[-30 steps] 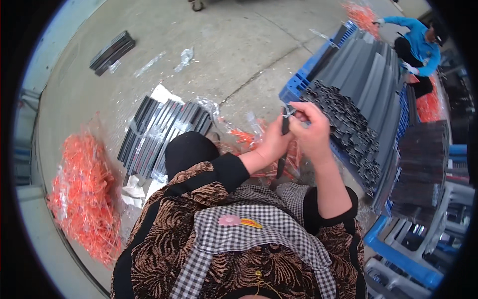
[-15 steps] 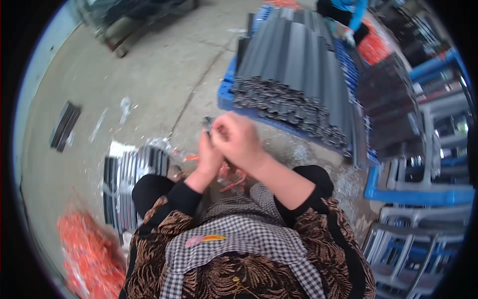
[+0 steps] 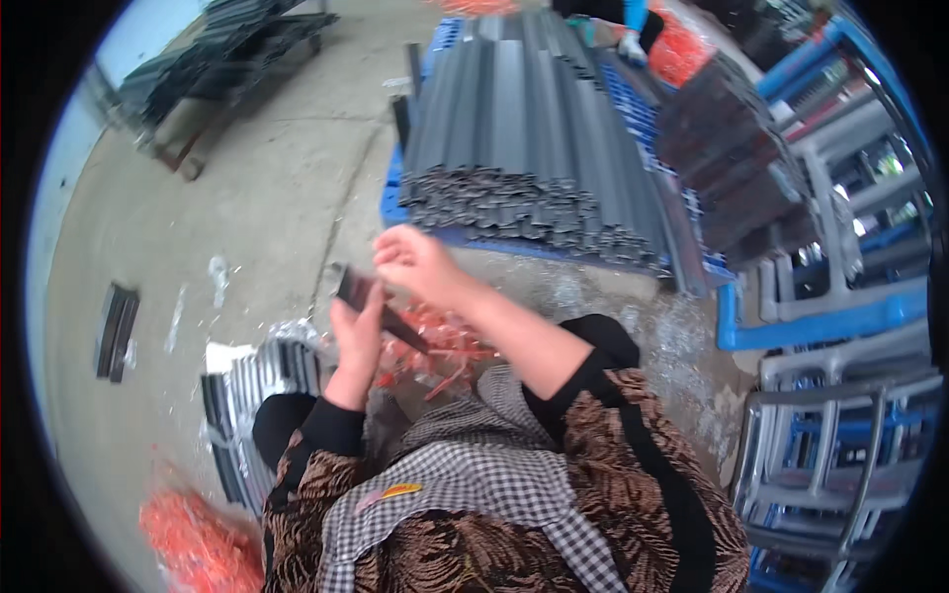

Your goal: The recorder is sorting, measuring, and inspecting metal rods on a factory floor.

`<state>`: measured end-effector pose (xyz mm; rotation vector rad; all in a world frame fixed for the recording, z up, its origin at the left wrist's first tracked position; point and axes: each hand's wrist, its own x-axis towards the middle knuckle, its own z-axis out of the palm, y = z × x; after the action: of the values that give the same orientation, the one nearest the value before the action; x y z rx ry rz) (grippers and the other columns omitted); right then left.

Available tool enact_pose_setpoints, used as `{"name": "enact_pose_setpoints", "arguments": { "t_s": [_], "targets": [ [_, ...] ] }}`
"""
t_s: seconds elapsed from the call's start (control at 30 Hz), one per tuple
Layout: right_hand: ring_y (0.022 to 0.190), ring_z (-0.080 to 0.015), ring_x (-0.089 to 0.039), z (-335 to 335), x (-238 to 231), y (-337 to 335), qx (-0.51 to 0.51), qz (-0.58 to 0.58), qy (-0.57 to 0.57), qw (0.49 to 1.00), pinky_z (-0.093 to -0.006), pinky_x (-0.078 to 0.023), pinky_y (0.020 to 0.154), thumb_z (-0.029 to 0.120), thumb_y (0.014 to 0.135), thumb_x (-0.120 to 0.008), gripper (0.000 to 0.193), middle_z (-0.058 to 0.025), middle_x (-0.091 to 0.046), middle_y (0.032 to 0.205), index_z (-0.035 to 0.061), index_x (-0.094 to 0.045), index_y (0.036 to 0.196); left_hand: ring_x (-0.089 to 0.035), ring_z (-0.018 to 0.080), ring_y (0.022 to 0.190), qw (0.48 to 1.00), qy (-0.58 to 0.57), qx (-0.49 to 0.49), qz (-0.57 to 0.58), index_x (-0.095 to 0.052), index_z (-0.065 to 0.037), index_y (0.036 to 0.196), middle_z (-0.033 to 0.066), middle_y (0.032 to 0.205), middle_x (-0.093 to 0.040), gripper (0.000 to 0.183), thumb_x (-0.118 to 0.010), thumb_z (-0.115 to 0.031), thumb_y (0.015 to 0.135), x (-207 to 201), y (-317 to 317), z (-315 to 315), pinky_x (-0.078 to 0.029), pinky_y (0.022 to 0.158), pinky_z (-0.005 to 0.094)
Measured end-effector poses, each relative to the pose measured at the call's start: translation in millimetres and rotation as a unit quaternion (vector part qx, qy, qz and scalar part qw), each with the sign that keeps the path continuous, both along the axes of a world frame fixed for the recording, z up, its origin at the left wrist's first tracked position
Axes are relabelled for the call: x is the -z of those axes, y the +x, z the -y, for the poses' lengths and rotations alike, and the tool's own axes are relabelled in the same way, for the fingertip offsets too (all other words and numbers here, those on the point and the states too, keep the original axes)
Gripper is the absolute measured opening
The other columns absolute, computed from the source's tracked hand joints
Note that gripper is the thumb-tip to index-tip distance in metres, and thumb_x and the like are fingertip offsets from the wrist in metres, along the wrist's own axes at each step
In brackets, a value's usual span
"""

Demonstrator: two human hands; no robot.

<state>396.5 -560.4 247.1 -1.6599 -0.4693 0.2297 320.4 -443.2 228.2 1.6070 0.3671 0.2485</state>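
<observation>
My left hand grips a short dark grey profile strip, which slants from its fingers down to the right. Just above the strip is my right hand, its fingers curled together and apart from the strip. Whether anything small sits in those fingers cannot be made out. Below the hands, between my knees, lies a loose heap of small orange-red plastic pieces. Beside my left knee stands a bundle of grey strips, partly wrapped in clear film.
Long grey profiles are stacked on a blue pallet ahead. A clear bag of orange-red pieces lies at lower left, near two short strips. Metal racks stand right. A loaded trolley and a co-worker's gloved hand are farther off.
My hands have come apart: the right lifted up and left off the strip, while the left moved left and lower with it. More of the strip and orange-red heap shows. The view has shifted.
</observation>
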Motion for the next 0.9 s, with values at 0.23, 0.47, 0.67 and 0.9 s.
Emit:
{"name": "enact_pose_setpoints", "arguments": {
  "t_s": [0.23,0.47,0.67,0.9],
  "targets": [
    [0.055,-0.0139,-0.048,10,-32,-14,-0.016,0.325,-0.15,0.934,-0.0256,-0.037,0.051,0.016,0.072,-0.067,0.018,-0.0012,-0.058,0.075,0.0063,-0.056,0.083,-0.054,0.0134,0.071,0.996,0.017,0.045,0.082,-0.054,0.001,0.1,0.0079,0.082,-0.06,0.023,-0.059,-0.001,0.077,25,1,2,-0.046,0.062,0.0243],
    [0.046,-0.0153,-0.043,17,-32,-1,-0.116,0.231,-0.025,0.966,-0.0272,-0.035,0.047,0.011,0.072,-0.065,0.012,-0.0025,-0.053,0.056,0.0035,-0.056,0.069,-0.056,0.0124,0.069,0.993,-0.017,0.117,0.023,-0.052,0.0,0.102,0.0087,0.084,-0.06,0.028,-0.061,-0.001,0.075,-19,-3,1,-0.046,0.063,0.0207],
    [0.049,-0.0098,-0.043,31,-31,0,-0.19,-0.117,0.138,0.965,-0.0218,-0.036,0.047,0.005,0.076,-0.062,0.01,-0.0011,-0.052,0.056,0.0041,-0.057,0.068,-0.057,0.014,0.067,0.975,-0.137,0.159,0.081,-0.055,0.002,0.094,0.009,0.079,-0.061,0.023,-0.064,-0.002,0.073,-14,0,-7,-0.046,0.063,0.0213],
    [0.05,-0.0079,-0.047,40,6,-1,-0.172,-0.254,0.123,0.944,-0.0188,-0.038,0.046,0.004,0.079,-0.061,0.009,-0.0018,-0.054,0.059,0.0047,-0.058,0.071,-0.06,0.0203,0.071,0.99,-0.056,0.12,0.052,-0.057,0.005,0.093,0.0118,0.078,-0.061,0.022,-0.061,-0.007,0.075,-19,-10,-16,-0.048,0.068,0.0263]
  ]
}}
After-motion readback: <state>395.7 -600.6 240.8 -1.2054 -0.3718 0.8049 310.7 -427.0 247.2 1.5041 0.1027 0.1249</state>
